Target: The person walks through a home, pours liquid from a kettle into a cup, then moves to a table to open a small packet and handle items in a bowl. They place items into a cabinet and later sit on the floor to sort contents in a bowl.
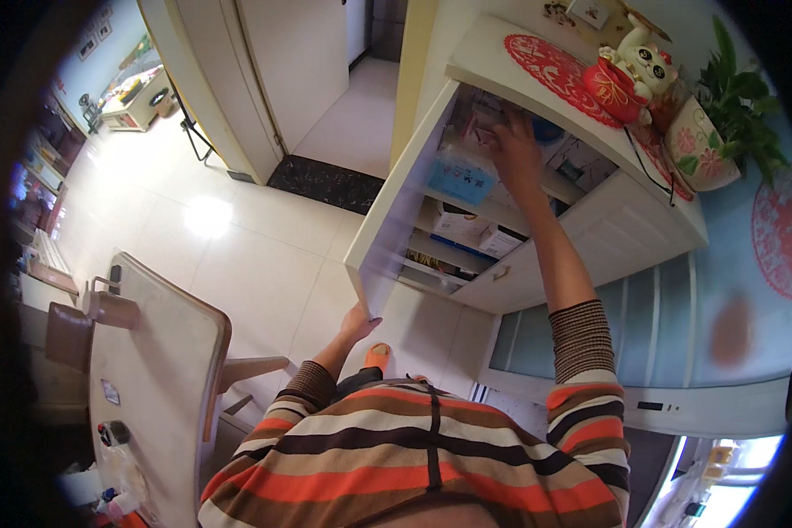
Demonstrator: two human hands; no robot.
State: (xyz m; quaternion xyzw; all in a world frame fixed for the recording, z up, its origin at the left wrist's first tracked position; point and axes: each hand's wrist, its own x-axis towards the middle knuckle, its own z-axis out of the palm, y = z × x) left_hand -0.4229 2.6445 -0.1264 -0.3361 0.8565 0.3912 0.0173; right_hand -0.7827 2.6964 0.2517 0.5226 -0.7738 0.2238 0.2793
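Observation:
My left hand point(358, 323) grips the free edge of a white cabinet door point(396, 218), which stands swung out from a cabinet. My right hand point(517, 152) reaches into the top compartment, its fingers beside a pink-and-white package point(482, 127). Whether the fingers hold anything is hidden. Below the hand, a light blue package point(461, 180) lies at the front of a shelf. Further down are white boxes point(501, 239) and other stored items. A second cabinet door point(581, 237) to the right is closed.
On the cabinet top stand a lucky cat figurine point(647, 66) and a flower-patterned plant pot point(703, 148) over red paper-cut mats, with a dark cord point(650, 168) hanging by the edge. A dining table point(152, 369) with a pitcher point(115, 310) is at left. A refrigerator point(633, 330) stands right.

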